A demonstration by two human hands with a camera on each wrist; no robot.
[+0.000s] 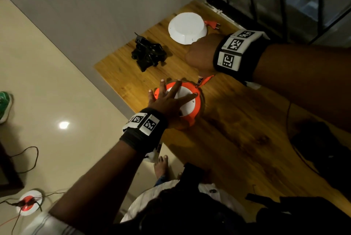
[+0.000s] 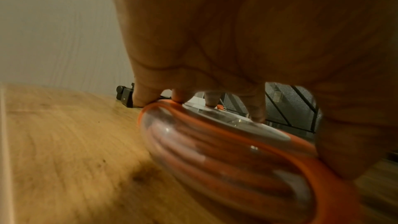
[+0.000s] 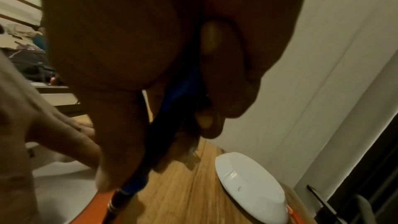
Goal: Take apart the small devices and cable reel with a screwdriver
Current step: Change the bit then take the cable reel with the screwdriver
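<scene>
Head view: orange cable reel point(image 1: 187, 118) with a white center, sitting flat on the wooden table point(image 1: 237, 130), near the front-left edge. Left hand point(image 1: 169, 101) spread flat on top of it, fingers straight and pressing down, fingertips reaching the far rim. Right hand point(image 1: 201, 54) just behind the reel, fingers wrapped round a screwdriver point(image 1: 199, 82), tip down on the orange rim at the reel's far right. Orange cord point(image 1: 208, 79) trailing off from that same spot toward the right wrist.

Left wrist view: same story up close, left hand point(image 2: 237, 40) arched over the cable reel point(image 2: 237, 151), orange cable coils visible through a clear side wall, fingertips point(image 2: 211, 101) landing on the top face. A bit blurry though.

Right wrist view: right hand point(image 3: 150, 57) clamped on the screwdriver point(image 3: 172, 117), blue and black handle, thumb along one side, other fingers curled on the other. Tip cut off by the bottom edge, so no clear look at exactly what it's seated in.

Other stuff on the table: black device point(image 1: 149, 53) further back near the wall, white round shell point(image 1: 187, 27) lying dome-up beyond it, orange plug point(image 1: 212, 24) just beside the shell. Dark bag point(image 1: 321, 145) at the right side. On the floor, another reel-type thing, white and red point(image 1: 28, 204), with wires running off it.
</scene>
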